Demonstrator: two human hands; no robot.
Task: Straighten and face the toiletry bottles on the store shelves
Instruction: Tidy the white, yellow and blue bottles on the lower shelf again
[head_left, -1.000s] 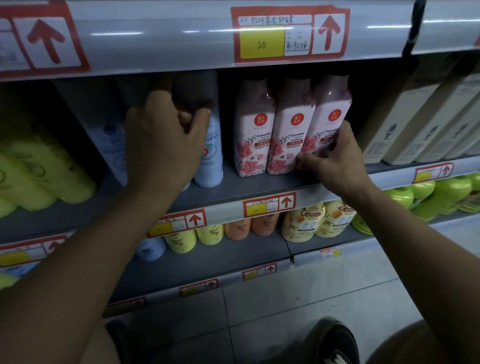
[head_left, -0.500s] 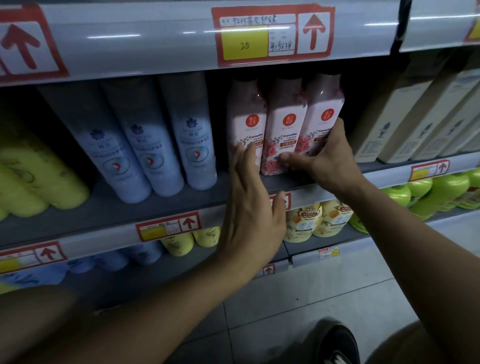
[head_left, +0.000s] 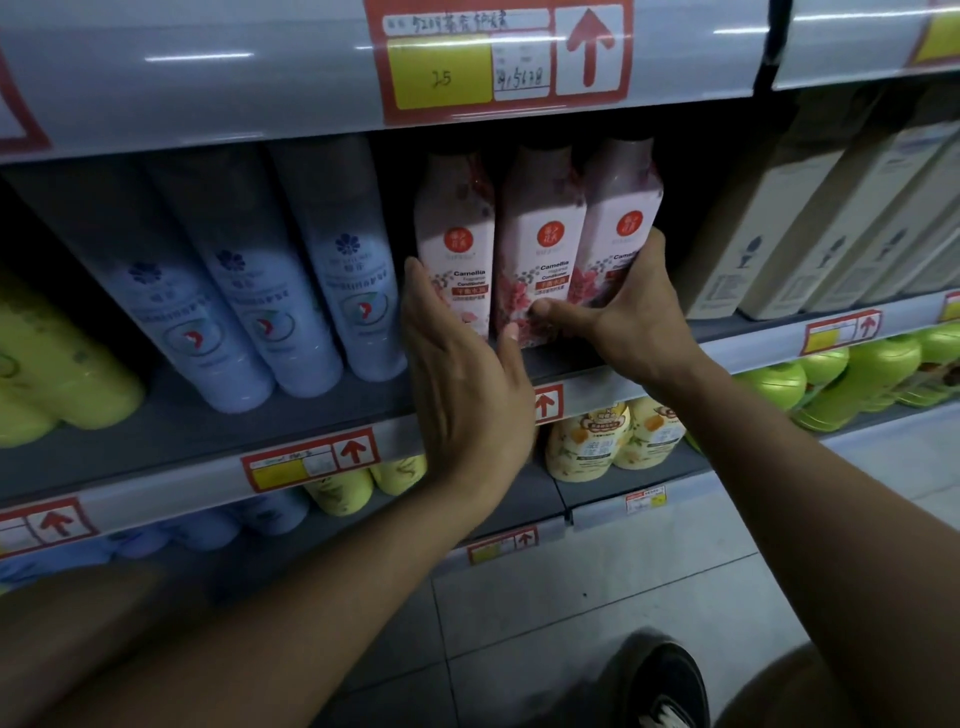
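Camellia conditioner bottles (head_left: 540, 244), three tall pink-and-white plastic ones with red round logos, stand side by side on the grey metal middle shelf (head_left: 208, 415), long axes upright, labels facing me. They sit between my hands: my left hand (head_left: 457, 374) lies flat with straight fingers against the left bottle's outer side, and my right hand (head_left: 631, 306) cups the right bottle, fingers round its far side, thumb pressed low on the middle bottle's front. Both are equally near, so squeezing inward should square the row. Just left stand three pale blue cylindrical bottles (head_left: 249, 291); to the right, cream cardboard boxes (head_left: 810, 228). Caps vanish into shadow under the upper shelf, and my hands hide the bottle bases.
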